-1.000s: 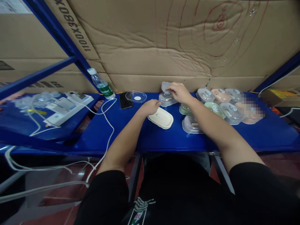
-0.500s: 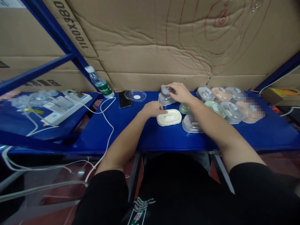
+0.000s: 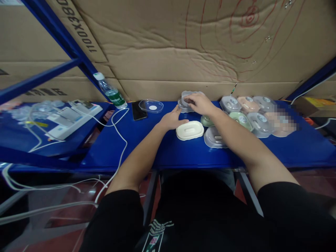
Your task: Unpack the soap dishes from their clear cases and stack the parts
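Note:
At the back of the blue table my right hand [image 3: 200,103] has its fingers curled on a translucent grey box part [image 3: 189,93], held above a second grey part [image 3: 186,108] on the table; whether the two touch is hidden by my fingers. My left hand [image 3: 172,119] is open, thumb and fingers apart, with its fingertips at the left side of the lower grey part. Just right of its thumb lies a cream oval lid [image 3: 190,130] with a raised bar. A green box [image 3: 207,121] and a grey lidded box [image 3: 214,137] are partly covered by my right forearm.
Several grey, pink and green lidded boxes [image 3: 258,124] stand grouped at the right. Toward the left are a clear lid [image 3: 151,106], a phone [image 3: 139,111], a water bottle [image 3: 112,92] and a white cable [image 3: 123,136]. Cardboard [image 3: 157,52] walls the back.
My left hand has let go of the cream lid and spread its fingers toward the grey parts. The upper grey part has turned in my right hand and shows wider.

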Demonstrator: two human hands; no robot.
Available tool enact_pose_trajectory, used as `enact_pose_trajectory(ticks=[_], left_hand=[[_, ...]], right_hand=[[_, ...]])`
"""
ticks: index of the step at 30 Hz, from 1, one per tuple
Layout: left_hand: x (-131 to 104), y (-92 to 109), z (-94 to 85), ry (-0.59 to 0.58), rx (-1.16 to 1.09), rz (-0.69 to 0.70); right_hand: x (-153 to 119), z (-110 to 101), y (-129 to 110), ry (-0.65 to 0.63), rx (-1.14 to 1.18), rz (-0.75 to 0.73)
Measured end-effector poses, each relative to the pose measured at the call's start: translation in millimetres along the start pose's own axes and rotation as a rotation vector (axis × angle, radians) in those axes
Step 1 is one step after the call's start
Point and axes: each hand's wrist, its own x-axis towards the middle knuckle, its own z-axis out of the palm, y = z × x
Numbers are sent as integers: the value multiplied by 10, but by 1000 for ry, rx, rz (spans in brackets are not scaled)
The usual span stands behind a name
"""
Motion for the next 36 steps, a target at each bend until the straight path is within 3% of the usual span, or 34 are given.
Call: enact_pose_trajectory(ticks=[4,11,18,27,34,36], left_hand=[[-12,-31,-57,-15,21,47],[-131,161,-107,-198,89,195],[-141,182,-53,-205,83,216],[-182,76,-229,-250,82,168],[-193,-29,-311,-234,67,126],[-167,-45,-301,-141,-6,150]], right_hand=[[8,-11,-3,-22,-65,51],[46,19,-58,-49,-120,37],[23,-25,-119,-13,-97,86],[14,-21,-61,-57,-77,130],[10,-88,-155,266,-35,129],[-7,-119,-214,331,24,132]])
